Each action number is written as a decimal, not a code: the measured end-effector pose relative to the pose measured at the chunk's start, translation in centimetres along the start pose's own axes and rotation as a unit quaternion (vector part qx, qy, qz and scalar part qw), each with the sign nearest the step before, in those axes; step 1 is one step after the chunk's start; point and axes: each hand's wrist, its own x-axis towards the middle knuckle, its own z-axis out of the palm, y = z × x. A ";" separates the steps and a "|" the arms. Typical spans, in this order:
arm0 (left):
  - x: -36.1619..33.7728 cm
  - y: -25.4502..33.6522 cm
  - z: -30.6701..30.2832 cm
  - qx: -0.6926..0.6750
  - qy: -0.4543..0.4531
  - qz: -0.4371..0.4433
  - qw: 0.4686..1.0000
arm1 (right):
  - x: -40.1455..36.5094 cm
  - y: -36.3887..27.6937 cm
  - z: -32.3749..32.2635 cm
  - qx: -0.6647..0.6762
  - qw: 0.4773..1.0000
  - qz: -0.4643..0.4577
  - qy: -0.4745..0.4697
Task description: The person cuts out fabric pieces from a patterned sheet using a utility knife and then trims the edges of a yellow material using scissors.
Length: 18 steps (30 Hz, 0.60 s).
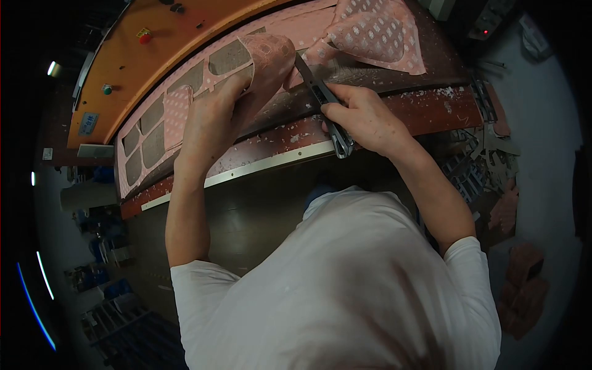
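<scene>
My right hand (365,117) is wrapped around a dark utility knife (338,128), thumb along its handle. The blade end points up and away, against the edge of a pink sheet with pale dots (271,58). My left hand (213,120) is closed on that sheet, lifting a curled part of it; its fingertips are hidden behind the fold. Rounded cut-out openings run through the sheet to the left, showing the dark surface below. A small stack of pink dotted pieces (177,114) lies beside my left wrist. Farther right, a crumpled pink piece (376,34) rests on the surface.
An orange machine panel (117,68) with a red button (145,38) and a green button (107,90) stands behind the table. Pale scraps litter the red-brown table edge (425,111), which has a metal strip (265,165). Offcuts (493,154) pile up at the right.
</scene>
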 end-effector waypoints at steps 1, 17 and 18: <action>0.0 0.1 -0.1 0.016 0.001 0.004 1.000 | 0.1 -0.3 -0.1 -0.004 1.000 0.004 -0.001; -0.4 -0.2 0.3 -0.031 0.011 -0.026 0.999 | 0.8 -0.3 0.3 -0.083 0.996 -0.033 -0.006; -0.4 -0.5 0.3 -0.034 0.011 -0.025 0.999 | 0.7 -0.3 0.4 -0.099 0.994 -0.043 -0.022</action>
